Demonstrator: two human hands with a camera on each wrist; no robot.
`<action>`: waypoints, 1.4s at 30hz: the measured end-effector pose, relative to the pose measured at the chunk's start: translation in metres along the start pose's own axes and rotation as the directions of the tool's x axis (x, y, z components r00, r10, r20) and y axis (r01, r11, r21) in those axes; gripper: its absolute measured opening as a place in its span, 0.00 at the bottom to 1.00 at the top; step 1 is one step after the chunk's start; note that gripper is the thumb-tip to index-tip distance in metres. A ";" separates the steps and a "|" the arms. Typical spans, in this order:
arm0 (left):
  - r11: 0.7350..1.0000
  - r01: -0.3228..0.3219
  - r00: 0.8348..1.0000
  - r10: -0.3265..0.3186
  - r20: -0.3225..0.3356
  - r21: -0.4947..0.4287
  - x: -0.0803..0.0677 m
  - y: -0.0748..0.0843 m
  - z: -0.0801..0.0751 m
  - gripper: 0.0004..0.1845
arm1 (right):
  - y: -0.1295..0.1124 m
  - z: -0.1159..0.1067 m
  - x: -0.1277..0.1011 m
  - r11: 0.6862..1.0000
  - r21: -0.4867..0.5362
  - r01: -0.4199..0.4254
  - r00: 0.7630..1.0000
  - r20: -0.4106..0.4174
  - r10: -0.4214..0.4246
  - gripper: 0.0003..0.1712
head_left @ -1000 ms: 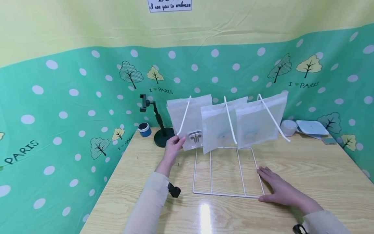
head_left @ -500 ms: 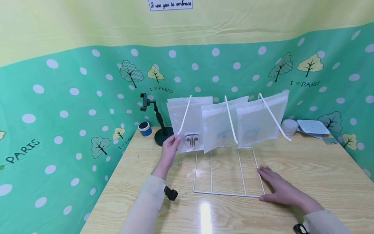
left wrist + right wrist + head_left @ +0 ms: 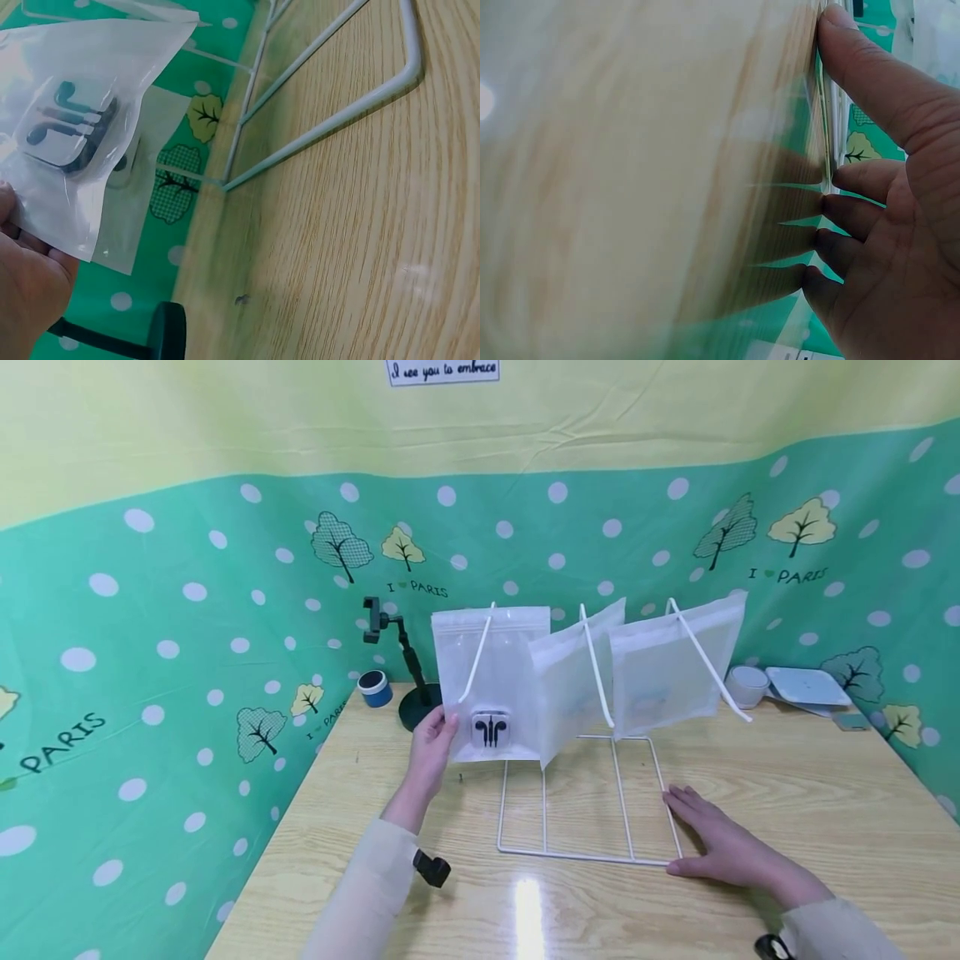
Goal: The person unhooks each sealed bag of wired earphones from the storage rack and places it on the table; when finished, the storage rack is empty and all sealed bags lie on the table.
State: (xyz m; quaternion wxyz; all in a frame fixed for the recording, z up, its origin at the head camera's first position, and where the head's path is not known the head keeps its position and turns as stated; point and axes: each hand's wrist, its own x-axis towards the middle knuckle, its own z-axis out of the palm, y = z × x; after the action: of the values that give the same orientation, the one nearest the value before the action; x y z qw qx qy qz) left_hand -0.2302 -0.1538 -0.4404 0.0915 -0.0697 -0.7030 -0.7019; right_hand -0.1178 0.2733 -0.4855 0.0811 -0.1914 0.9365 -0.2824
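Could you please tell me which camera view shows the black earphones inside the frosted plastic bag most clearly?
The left wrist view: the black earphones fill much of the frosted plastic bag close up, with the left hand pinching its edge. The head view shows them small but recognisable. The right wrist view misses them.
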 end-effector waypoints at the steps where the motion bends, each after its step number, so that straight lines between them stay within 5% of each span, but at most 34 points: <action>1: 1.000 0.003 1.000 -0.003 -0.005 0.009 -0.002 0.002 0.000 0.19 | 0.000 0.000 0.000 1.000 0.000 0.001 1.000 -0.001 -0.001 0.61; 22: 0.997 0.058 0.997 -0.055 -0.053 0.051 -0.045 0.023 -0.018 0.18 | 0.000 0.000 0.000 1.000 0.005 -0.011 1.000 0.011 0.011 0.61; 42: 1.000 -0.014 1.000 0.014 -0.005 0.008 -0.095 0.036 -0.038 0.18 | 0.000 0.000 0.000 1.000 -0.003 0.002 1.000 -0.012 -0.002 0.62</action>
State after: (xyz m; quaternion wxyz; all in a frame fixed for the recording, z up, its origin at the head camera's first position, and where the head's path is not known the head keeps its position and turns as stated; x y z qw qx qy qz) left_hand -0.1284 -0.1889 -0.4266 0.0986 -0.0723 -0.7051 -0.6985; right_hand -0.1179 0.2738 -0.4854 0.0750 -0.1907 0.9372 -0.2824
